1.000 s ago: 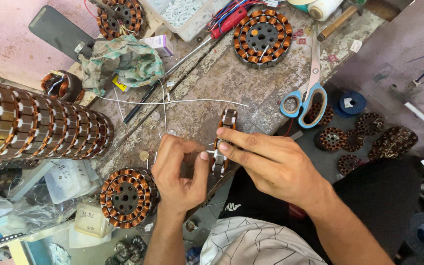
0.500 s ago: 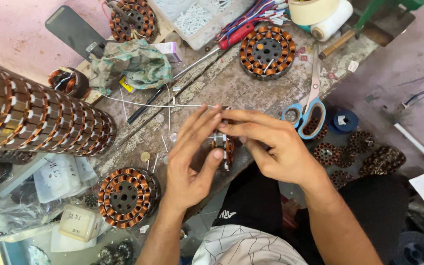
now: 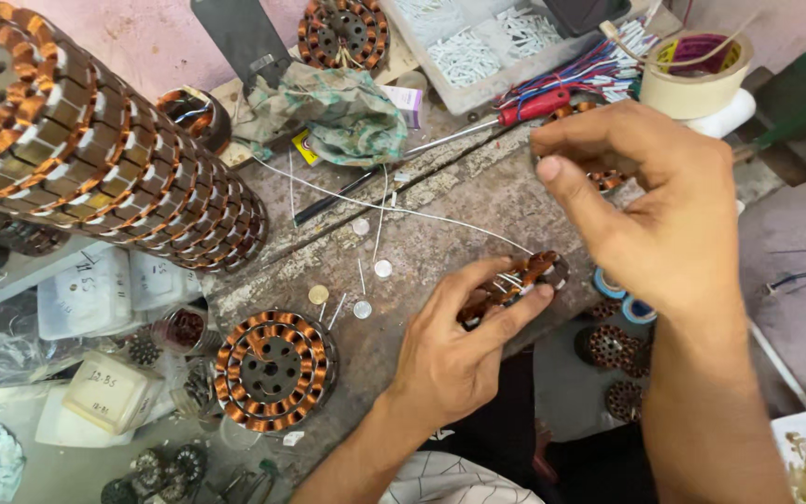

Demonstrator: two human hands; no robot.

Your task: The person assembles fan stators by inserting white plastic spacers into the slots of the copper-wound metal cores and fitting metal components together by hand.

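Surface, broadly: worn grey workbench (image 3: 440,215) littered with white wire offcuts, pink wall along the upper left of the frame.
Stack: long column of copper-wound stator cores (image 3: 95,149) lying across the left.
Tray: pale compartmented plastic tray (image 3: 506,47) at top centre, holding small white sleeve pieces.
Boxes: white lidded plastic boxes (image 3: 104,294) at lower left, contents hidden.
Left hand: left hand (image 3: 454,350) at centre, fingers pressed around the small copper-wound stator (image 3: 515,280) at the bench edge.
Right hand: right hand (image 3: 650,205) raised at right, thumb and fingertips pinched together on a thin white wire (image 3: 403,210).
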